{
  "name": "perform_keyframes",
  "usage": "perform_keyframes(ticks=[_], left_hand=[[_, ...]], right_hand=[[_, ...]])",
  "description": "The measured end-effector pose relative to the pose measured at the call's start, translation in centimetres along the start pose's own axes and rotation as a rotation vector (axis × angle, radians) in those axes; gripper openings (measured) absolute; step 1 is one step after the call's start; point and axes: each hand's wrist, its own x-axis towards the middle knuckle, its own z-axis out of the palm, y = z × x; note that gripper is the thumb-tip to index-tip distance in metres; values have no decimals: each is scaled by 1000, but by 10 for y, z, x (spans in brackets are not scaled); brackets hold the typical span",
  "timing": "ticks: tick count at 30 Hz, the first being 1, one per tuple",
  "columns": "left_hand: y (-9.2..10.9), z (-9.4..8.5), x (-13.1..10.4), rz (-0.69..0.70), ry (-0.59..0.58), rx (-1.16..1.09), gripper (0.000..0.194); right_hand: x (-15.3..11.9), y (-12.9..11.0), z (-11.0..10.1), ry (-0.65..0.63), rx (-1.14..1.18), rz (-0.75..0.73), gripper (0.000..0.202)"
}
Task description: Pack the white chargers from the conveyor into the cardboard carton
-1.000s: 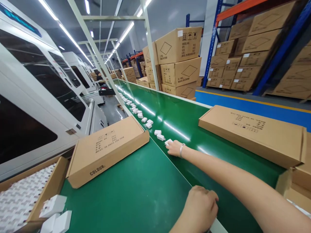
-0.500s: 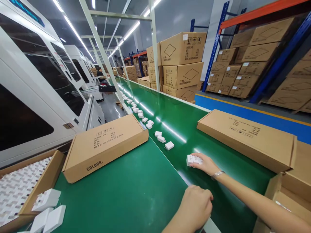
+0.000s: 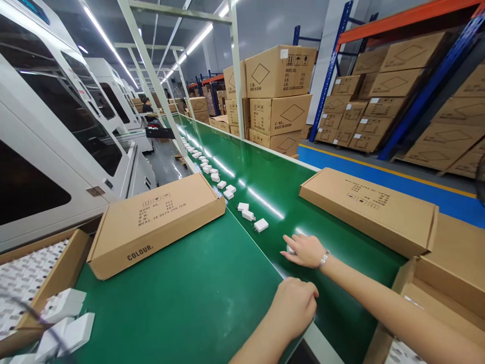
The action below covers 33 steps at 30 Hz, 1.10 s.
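My right hand (image 3: 305, 251) is over the green conveyor belt (image 3: 265, 174), fingers spread; a little white shows beneath its palm, mostly hidden. Nearer to me, my left hand (image 3: 294, 306) rests at the edge of the green table (image 3: 170, 293), its fingers curled and their inner side out of sight. Beyond my right hand a white plug adapter (image 3: 261, 225) lies on the belt, with several more in a line running away from me. White adapters (image 3: 78, 333) also sit at the table's lower left, beside an open box (image 3: 62, 283) filled with rows of them.
A closed carton (image 3: 159, 222) lies on the table and another (image 3: 369, 210) across the belt. An open carton (image 3: 447, 288) stands at lower right. Metal posts (image 3: 238, 71) rise beside the belt. White machines stand left; stacked boxes and racks stand right. A person sits far off.
My right hand has spread its fingers, and the white adapters it was holding are now mostly hidden under it. The view has shifted slightly. My left hand keeps its curled shape.
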Motion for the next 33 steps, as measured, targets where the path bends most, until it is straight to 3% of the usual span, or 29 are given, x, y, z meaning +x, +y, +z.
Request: perform_keyframes(ticks=[3,6,12,15,18,22,27,33], left_hand=[[0,0,-1,5,-1,6,19],[0,0,-1,11,0,28,20],[2,3,1,41,-2,153,21],[4,8,1,47,44,220,21],[5,12,-2,29,95,271,30],[8,12,-5,-8,115,323,30],[9,11,-4,-24,96,350,28],[8,12,-4,0,112,417,32]], right_hand=[[3,-2,3,54,123,122,31],[-11,-4,-13,98,327,262,33],[-93,-26,-55,59,805,517,36],[-136,-38,-68,15,1268,662,36],[-165,-45,-75,47,1611,654,36],[-186,-46,-76,118,1699,572,40],[-193,-46,-73,143,1730,534,41],[-195,-49,-70,114,1756,610,42]])
